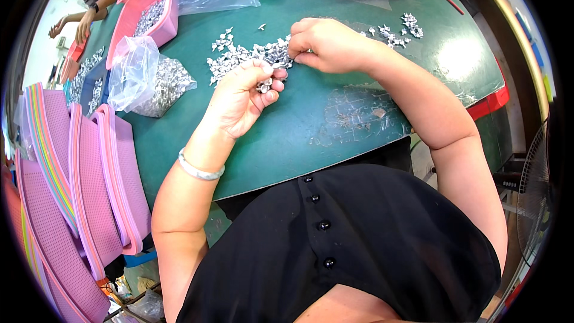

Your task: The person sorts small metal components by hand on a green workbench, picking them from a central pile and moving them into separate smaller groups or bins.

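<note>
Metal pile: we find small silvery metal parts heaped loosely on the green tabletop, beyond and between the two hands.
Left hand: we note it palm up at the near edge of the heap, its fingers curled around several held parts.
Right hand: we observe it at the heap's right side, knuckles up, fingers bent down toward the thumb; we cannot tell whether they pinch a part.
Right-hand cluster: we record more such parts scattered beyond the right forearm.
Clear bag: we see it left of the heap, filled with similar parts.
Pink bin: we locate it behind the bag, parts inside.
Stacked baskets: we list pink and purple ones left of the table.
Co-worker's hand: we sight it at far left, well apart from the heap.
</note>
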A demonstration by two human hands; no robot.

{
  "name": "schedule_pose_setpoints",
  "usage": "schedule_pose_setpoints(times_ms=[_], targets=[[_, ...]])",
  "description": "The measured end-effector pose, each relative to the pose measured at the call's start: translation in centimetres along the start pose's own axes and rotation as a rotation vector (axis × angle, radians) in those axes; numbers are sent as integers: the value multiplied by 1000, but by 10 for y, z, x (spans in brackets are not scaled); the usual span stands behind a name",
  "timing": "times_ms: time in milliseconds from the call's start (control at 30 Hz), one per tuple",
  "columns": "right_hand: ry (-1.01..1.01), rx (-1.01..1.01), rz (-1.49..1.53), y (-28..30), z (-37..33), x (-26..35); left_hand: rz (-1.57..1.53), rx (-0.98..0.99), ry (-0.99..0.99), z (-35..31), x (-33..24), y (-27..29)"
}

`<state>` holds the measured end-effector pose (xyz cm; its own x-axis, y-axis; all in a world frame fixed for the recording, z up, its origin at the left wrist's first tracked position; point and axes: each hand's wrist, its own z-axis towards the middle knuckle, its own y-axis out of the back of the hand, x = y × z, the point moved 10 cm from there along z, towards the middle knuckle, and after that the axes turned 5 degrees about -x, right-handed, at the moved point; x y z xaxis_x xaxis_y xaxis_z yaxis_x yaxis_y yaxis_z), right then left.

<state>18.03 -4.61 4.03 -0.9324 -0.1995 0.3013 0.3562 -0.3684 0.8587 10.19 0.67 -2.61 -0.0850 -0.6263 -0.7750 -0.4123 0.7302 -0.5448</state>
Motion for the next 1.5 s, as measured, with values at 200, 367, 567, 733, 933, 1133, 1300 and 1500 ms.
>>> schedule_pose_setpoints(times_ms=[200,367,567,733,933,1133,1300,1500], targets=[[64,-77,-3,-3,3,14,-142,28,-28,2,-8,7],[55,54,-27,-13,3,14,-185,11,-28,3,-9,12],[23,32,12,-7,4,12,-131,-102,-45,5,-11,20],[88,65,17,-11,2,21,-52,-131,-66,5,-12,24],[53,91,88,0,1,14,-9,-130,-88,4,-13,22],[100,-85,-30,-1,6,19,18,-138,-93,5,-13,24],[107,-36,-101,-11,8,20,36,-139,-89,5,-12,23],[74,16,-124,-19,10,18,51,-130,-85,4,-13,21]])
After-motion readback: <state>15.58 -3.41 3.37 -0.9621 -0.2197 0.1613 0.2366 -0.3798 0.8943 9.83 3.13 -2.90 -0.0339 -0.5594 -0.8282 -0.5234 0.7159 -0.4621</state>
